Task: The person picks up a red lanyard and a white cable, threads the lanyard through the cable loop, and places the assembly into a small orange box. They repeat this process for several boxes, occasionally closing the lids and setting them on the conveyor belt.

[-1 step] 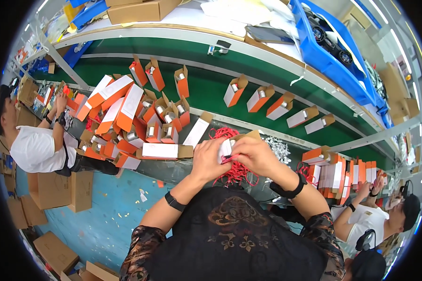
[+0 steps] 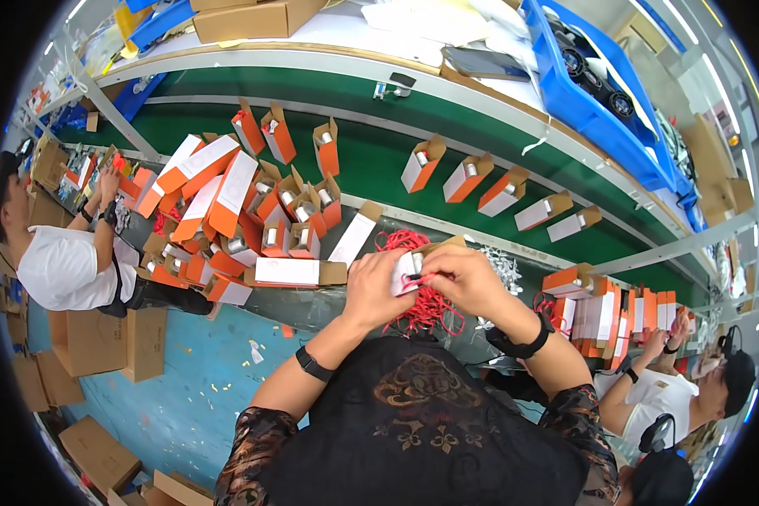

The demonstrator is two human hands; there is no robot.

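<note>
My left hand [image 2: 373,288] is closed around a small white and orange open carton [image 2: 402,271], held up before my chest. At the carton's opening, my right hand [image 2: 464,280] pinches a red cord [image 2: 426,278] with a dark piece by it. A silvery rounded item shows inside the mouth, partly covered by my fingers, and a brown flap rises behind them. Below and behind my hands a heap of red cords [image 2: 430,314] lies on the dark bench. Several silvery small pieces [image 2: 502,268] lie to the right of the heap.
Many open orange-and-white cartons [image 2: 228,202] crowd the bench at left; several more stand on the green belt [image 2: 379,160]. Cartons [image 2: 603,316] are stacked at right. A shelf with a blue bin [image 2: 599,93] overhangs the belt. Co-workers sit left [image 2: 67,266] and right [image 2: 662,384].
The right fingers have shifted slightly at the carton's opening. The carton has turned a little, so more of its inside and the red cord show.
</note>
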